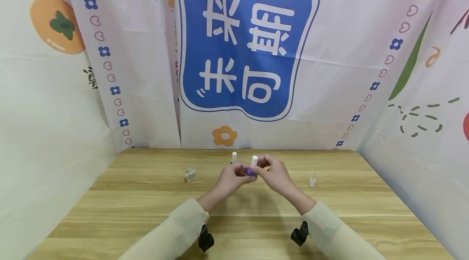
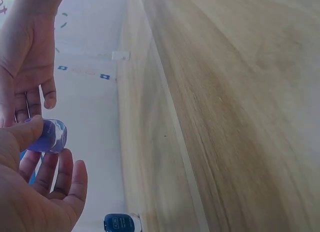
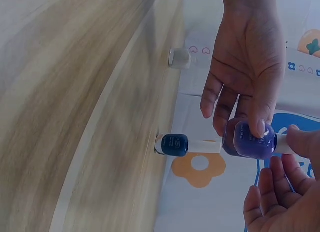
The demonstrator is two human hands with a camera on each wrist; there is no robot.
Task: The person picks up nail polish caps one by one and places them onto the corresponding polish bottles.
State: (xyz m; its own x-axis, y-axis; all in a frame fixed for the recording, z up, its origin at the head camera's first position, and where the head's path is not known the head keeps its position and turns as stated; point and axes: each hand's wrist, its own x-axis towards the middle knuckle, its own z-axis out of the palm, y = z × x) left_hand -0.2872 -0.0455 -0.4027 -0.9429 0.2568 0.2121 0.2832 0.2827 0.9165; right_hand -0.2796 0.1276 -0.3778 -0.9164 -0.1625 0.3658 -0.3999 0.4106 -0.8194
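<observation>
Both hands meet at one purple nail polish bottle (image 3: pixel 254 140) with a white cap (image 1: pixel 254 160), held upright above the table. My left hand (image 1: pixel 231 178) pinches the glass body between thumb and fingers. At the white cap, my right hand (image 1: pixel 276 174) has its thumb and index finger closed around it, seen best in the right wrist view. A dark blue nail polish bottle (image 3: pixel 175 145) with its own white cap stands on the table just behind the left hand. In the head view that bottle's lower part is hidden by the hand.
An uncapped clear glass bottle (image 1: pixel 191 175) stands to the left on the wooden table (image 1: pixel 146 211). On the right lies a white cap (image 1: pixel 312 182) with its brush pointing up. A printed cloth (image 1: pixel 146 121) hangs along the table's back edge.
</observation>
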